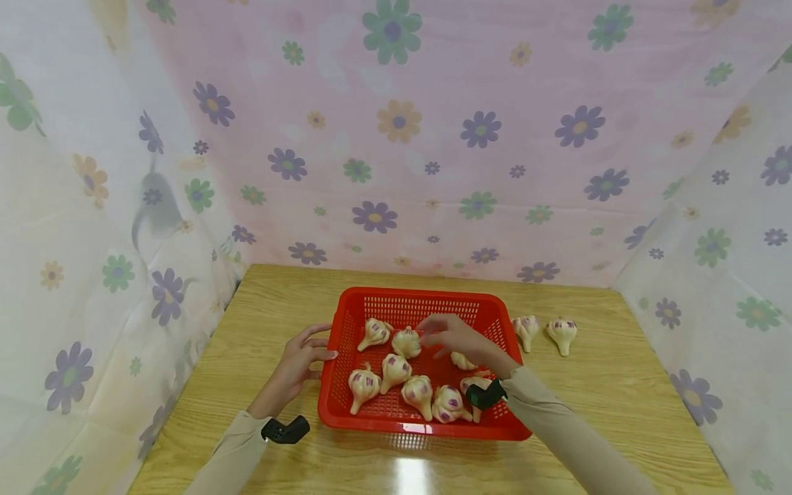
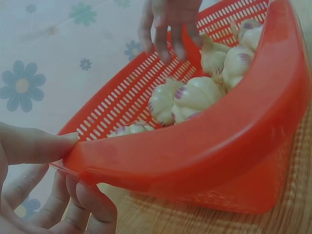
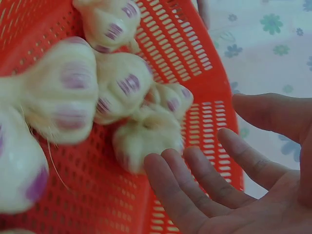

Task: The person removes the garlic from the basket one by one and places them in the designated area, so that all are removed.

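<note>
A red plastic basket [image 1: 427, 295] with slotted sides stands on the table and contains several garlic bulbs [image 1: 396, 371], white with purple patches. At its left side, my left hand [image 1: 300, 361] pinches the rim; the left wrist view has the thumb [image 2: 39, 144] on top and the other fingers curled underneath. Over the inside of the basket hovers my right hand [image 1: 454, 337], fingers spread and holding nothing. Its fingertips come close to one garlic bulb [image 3: 148, 139] in the right wrist view. The right forearm covers some bulbs at the basket's right.
Two more garlic bulbs [image 1: 562, 335] lie on the wooden table [image 1: 594, 392] to the right of the basket. Flowered cloth [image 1: 427, 165] hangs behind the table and along both sides. Each wrist wears a black camera strap.
</note>
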### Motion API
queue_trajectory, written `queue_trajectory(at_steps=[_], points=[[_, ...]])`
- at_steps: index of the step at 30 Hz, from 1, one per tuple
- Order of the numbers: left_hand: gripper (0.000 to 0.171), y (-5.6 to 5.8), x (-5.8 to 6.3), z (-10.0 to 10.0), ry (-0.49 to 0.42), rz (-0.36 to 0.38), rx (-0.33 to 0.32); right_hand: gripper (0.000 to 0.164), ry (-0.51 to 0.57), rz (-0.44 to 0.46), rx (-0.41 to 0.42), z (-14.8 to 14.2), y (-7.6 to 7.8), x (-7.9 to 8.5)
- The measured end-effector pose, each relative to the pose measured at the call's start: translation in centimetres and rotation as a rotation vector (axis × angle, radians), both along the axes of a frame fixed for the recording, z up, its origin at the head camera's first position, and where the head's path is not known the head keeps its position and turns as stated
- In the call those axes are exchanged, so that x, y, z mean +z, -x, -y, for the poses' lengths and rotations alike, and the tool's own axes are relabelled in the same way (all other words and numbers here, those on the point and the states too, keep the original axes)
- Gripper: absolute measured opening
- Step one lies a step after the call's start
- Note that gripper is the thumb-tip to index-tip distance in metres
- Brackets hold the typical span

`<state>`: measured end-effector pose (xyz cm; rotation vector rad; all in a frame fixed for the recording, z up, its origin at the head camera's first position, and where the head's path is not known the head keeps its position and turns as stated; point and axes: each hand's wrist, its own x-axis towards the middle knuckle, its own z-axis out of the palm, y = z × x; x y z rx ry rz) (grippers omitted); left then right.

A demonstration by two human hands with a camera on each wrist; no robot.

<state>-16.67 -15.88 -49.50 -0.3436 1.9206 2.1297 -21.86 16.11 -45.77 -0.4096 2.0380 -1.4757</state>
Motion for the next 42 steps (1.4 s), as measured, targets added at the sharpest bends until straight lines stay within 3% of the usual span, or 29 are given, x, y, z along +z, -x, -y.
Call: queue_trajectory(at_steps=[9, 17, 23, 35, 42], points=[[0.057, -0.1, 0.2, -0.1, -0.005, -0.008, 0.004, 0.040, -0.037, 0.111, -0.004, 1.9, -0.4, -1.5], [0.057, -0.1, 0.2, -0.1, -0.010, -0.008, 0.008, 0.048, -0.013, 0.140, 0.003, 3.5, -0.9, -1.7], [0.058, -0.1, 0.2, -0.2, -0.005, -0.005, 0.010, 0.051, -0.023, 0.130, -0.021, 4.7, -1.6, -1.6], [0.057, -0.2, 0.0, -0.2, -0.013, -0.006, 0.016, 0.049, -0.124, -0.008, -0.081, 7.2, -2.5, -2.1], [0.058, -0.1, -0.2, -0.2, -0.014, 0.002, 0.031, 0.046, -0.043, 0.061, -0.082, 8.4, -2.7, -2.2]])
